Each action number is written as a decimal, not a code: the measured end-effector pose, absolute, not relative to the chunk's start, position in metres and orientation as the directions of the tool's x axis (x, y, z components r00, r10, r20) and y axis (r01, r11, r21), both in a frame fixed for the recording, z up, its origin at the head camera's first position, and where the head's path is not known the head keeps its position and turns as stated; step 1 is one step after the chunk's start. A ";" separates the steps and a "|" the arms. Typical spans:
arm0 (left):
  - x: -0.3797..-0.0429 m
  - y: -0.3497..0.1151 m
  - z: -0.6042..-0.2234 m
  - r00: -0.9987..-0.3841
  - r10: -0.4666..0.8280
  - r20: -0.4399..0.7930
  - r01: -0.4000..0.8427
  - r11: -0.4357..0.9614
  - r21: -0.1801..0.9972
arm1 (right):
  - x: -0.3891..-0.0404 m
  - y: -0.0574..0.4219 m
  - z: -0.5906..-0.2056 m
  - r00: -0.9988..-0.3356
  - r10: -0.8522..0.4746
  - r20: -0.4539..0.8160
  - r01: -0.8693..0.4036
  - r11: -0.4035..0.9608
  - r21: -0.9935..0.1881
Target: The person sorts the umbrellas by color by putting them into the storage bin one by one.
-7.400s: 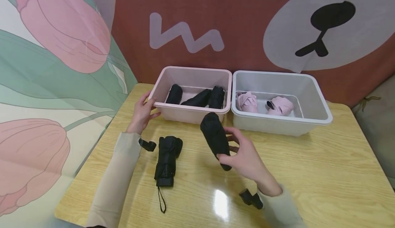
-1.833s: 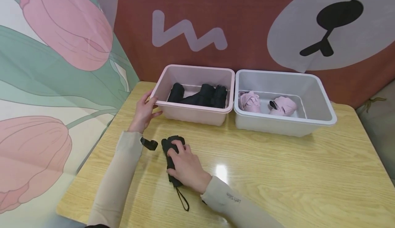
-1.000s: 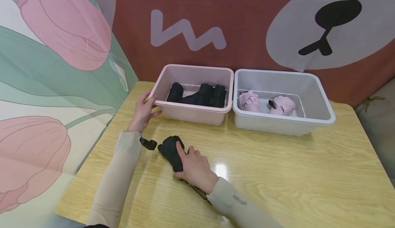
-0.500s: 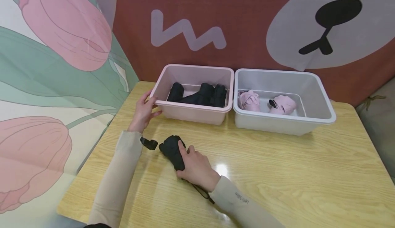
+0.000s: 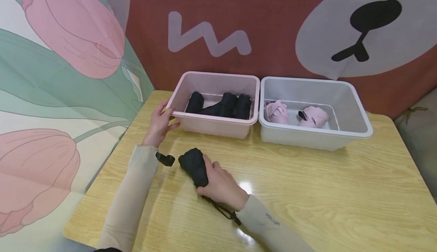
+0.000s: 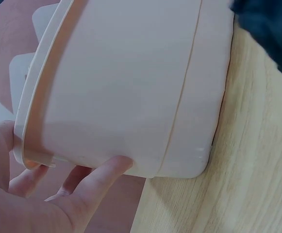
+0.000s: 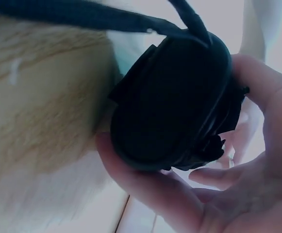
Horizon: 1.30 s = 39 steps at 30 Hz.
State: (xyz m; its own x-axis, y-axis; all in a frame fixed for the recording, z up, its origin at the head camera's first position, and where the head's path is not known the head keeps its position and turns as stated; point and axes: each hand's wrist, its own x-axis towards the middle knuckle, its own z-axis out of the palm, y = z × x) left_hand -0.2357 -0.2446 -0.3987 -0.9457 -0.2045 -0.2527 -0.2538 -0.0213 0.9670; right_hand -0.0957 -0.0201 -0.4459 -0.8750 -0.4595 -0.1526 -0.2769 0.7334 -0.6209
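Observation:
My right hand grips a black folded umbrella by its lower part, just above the table. Its wrist strap trails toward my sleeve. In the right wrist view, the umbrella's oval handle end faces the camera, thumb and fingers on either side. My left hand holds the near left corner of the pink bin, thumb at the rim and fingers against the outer wall. Several black folded umbrellas lie inside that bin.
To the right, a light grey bin stands against the pink one, holding two pink folded umbrellas with black trim. Both bins stand at the back of the wooden table, before a printed brown backdrop.
Earlier, my right hand held another black umbrella, since placed in the pink bin. It then took hold of the last one on the table, turned it and lifted it slightly. My left hand stays put.

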 end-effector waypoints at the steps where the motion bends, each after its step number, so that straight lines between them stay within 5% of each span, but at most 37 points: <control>1: -0.236 -0.244 -0.399 -0.946 -0.205 -0.253 -0.254 -0.021 0.967 | -0.096 -0.019 -0.445 -0.877 -0.456 -0.148 -0.271 0.726 -0.632; 20: -0.236 -0.244 -0.398 -0.945 -0.208 -0.254 -0.254 -0.025 0.967 | -0.106 0.013 -0.417 -0.918 -0.382 -0.101 -0.120 0.514 -0.849; 39: -0.235 -0.243 -0.398 -0.944 -0.214 -0.249 -0.249 -0.030 0.968 | -0.115 0.055 -0.384 -0.936 -0.343 0.086 -0.093 0.005 -0.996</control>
State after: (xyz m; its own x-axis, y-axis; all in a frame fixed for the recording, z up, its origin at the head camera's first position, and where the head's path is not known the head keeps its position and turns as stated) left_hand -0.2348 -0.2428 -0.3985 -0.9444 -0.2145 -0.2493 -0.2488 -0.0297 0.9681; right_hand -0.1148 0.0552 -0.3843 -0.9356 -0.3426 0.0856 -0.0927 0.0045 -0.9957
